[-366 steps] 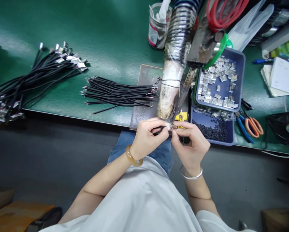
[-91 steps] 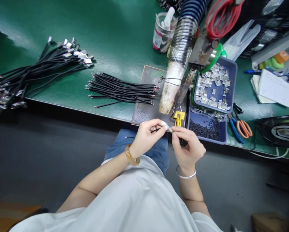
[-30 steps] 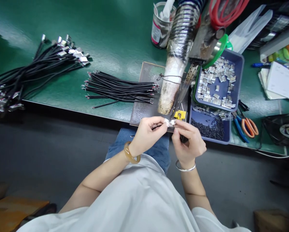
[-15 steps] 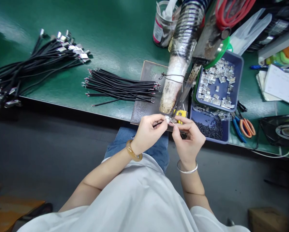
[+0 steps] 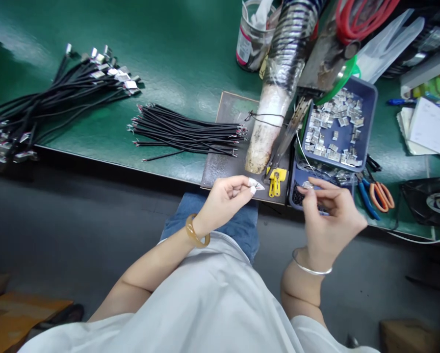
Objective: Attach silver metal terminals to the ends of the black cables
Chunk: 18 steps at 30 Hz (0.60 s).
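My left hand (image 5: 230,196) is closed in a pinch, with white coverings on its fingertips. Something small and dark shows at the tips, too little to name. It hovers over the front edge of the brown board (image 5: 216,169), left of a yellow clip-like piece (image 5: 276,181). My right hand (image 5: 326,208) pinches a small silvery metal piece (image 5: 307,185), its fingers over the lower blue tray (image 5: 291,196) of tiny black bits. Metal connector shells fill the upper blue tray (image 5: 371,117) just behind. A pile of short black cables (image 5: 190,130) with stripped ends lies left of the board.
A wrapped duct hose (image 5: 267,117) hangs over the board beside a metal tool arm (image 5: 289,130). Black cables with metal connectors (image 5: 76,88) lie far left. Orange-and-blue pliers (image 5: 374,193), a plastic cup (image 5: 252,46) and paper sheets (image 5: 433,125) rest on the green bench (image 5: 168,44).
My right hand has moved away from my left, rightward over the trays, and now shows a silvery piece at its fingertips. My left hand stays near the board's edge. The yellow piece is more exposed.
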Each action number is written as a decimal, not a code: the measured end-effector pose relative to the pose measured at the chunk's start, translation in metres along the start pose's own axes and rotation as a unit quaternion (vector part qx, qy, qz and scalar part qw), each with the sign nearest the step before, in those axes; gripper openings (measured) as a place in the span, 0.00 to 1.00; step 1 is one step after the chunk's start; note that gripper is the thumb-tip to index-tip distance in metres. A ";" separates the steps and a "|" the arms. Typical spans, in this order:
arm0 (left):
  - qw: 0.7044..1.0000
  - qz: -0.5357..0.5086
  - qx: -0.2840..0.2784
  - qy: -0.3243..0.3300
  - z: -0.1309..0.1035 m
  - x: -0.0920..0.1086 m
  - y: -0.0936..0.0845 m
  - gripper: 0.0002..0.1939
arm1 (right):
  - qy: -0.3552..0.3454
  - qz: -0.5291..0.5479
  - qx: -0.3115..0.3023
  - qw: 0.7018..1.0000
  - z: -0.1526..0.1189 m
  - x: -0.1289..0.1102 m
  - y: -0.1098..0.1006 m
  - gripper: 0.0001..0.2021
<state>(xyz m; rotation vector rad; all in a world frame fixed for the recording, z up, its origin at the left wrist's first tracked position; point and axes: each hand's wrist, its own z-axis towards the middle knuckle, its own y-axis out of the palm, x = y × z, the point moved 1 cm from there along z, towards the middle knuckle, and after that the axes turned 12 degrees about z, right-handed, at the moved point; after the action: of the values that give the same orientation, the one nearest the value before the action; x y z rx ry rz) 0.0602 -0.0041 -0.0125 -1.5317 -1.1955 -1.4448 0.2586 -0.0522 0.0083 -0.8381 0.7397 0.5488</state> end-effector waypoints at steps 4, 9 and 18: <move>0.996 -0.041 -0.065 -0.042 -0.007 -0.002 -0.002 0.09 | 0.002 -0.071 -0.029 0.997 0.012 0.027 -0.019 0.06; 0.970 -0.032 -0.214 -0.114 -0.029 -0.018 0.010 0.08 | -0.151 -0.100 0.110 0.977 0.024 0.014 -0.044 0.12; 0.916 0.031 -0.362 -0.170 -0.073 -0.060 0.033 0.04 | 0.033 -0.286 -0.180 0.941 0.163 0.028 -0.036 0.18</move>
<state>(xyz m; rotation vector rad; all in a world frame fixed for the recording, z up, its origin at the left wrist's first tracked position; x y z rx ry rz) 0.0697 -0.0920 -0.0593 -2.3764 -0.8021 -1.7298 0.3601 0.0647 0.0769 -1.3580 0.4234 0.1281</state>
